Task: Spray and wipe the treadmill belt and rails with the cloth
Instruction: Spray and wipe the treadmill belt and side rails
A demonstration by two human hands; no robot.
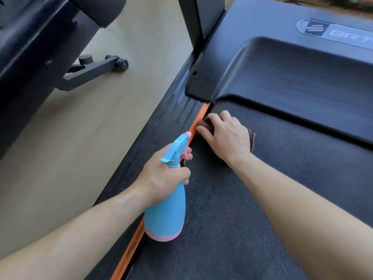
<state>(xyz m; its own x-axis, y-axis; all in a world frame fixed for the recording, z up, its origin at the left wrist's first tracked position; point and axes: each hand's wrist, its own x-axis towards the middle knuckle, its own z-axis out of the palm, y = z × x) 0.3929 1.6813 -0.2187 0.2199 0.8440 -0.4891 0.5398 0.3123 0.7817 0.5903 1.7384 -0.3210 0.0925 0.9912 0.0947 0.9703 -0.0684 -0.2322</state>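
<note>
- Left hand point(164, 175): fingers and thumb are wrapped round the neck of the spray bottle point(165, 216), with one finger at the pink trigger. It holds the bottle over the left edge of the treadmill.
- Right hand point(227, 136): palm down with the fingers laid out and only slightly bent. It presses the cloth point(252, 141) onto the far left corner of the belt point(272, 199), fingertips against the orange strip point(204, 112).
- Spray bottle: blue body, pink base and pink nozzle tip. Its long axis runs near to far, roughly in line with the orange strip, with the base toward the near side and the nozzle pointing far. The body is opaque, so I cannot tell whether it holds liquid.
- Cloth: brown, bunched and mostly covered by the right hand. One corner shows to the right of the hand and a fold shows under the fingers, just beside the motor cover point(292, 73).
- Belt: dark grey and finely textured, running near to far. The orange strip borders it on the left, and the black ribbed left rail point(161, 122) lies outside the strip.
- Motor cover: black moulded plastic across the far end of the belt. It carries a partly legible logo badge at far right.
- A black upright post point(198, 21) rises at the far left corner of the treadmill.
- Floor point(80, 138): pale and smooth, to the left of the treadmill.
- Another black exercise machine point(36, 47) stands on the floor at far left, with a wheeled foot point(96, 69).
</note>
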